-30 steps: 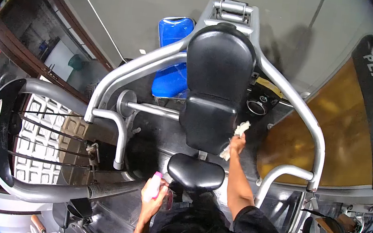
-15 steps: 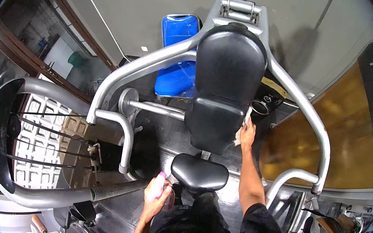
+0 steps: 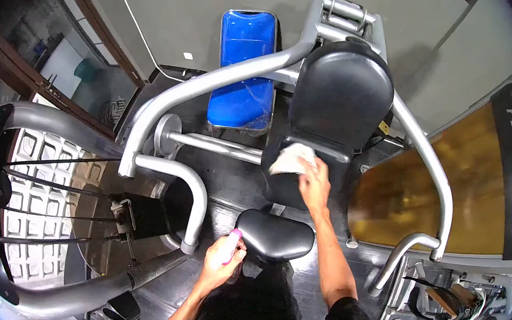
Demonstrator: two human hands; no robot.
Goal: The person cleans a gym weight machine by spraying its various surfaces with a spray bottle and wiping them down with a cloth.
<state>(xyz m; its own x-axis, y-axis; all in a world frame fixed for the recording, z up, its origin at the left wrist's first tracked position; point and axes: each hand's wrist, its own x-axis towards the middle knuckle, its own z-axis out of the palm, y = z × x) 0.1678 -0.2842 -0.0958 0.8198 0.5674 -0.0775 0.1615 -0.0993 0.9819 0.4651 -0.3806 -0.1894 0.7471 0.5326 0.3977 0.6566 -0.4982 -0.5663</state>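
Observation:
My right hand [image 3: 315, 183] grips a white cloth [image 3: 293, 159] in front of the lower part of a black padded backrest [image 3: 342, 97]. The cloth overlaps the pad's left side in the head view. Low and left of it, my left hand [image 3: 218, 265] is wrapped round a spray bottle with a pink and white top [image 3: 230, 246]; the bottle's body is mostly hidden by the fingers. Just right of the spray bottle sits the black seat pad [image 3: 275, 234] of the exercise machine.
Curved silver frame bars [image 3: 203, 93] arch around the backrest on both sides. A blue chair [image 3: 240, 104] stands behind, against the grey wall. Cables and a rounded machine frame [image 3: 50, 114] are at left. A brown panel marked PLAMAX [image 3: 423, 180] stands at right.
My right hand has moved with the cloth from the backrest's right edge leftward across its lower front. My left hand with the spray bottle has shifted slightly right. The view has turned a little.

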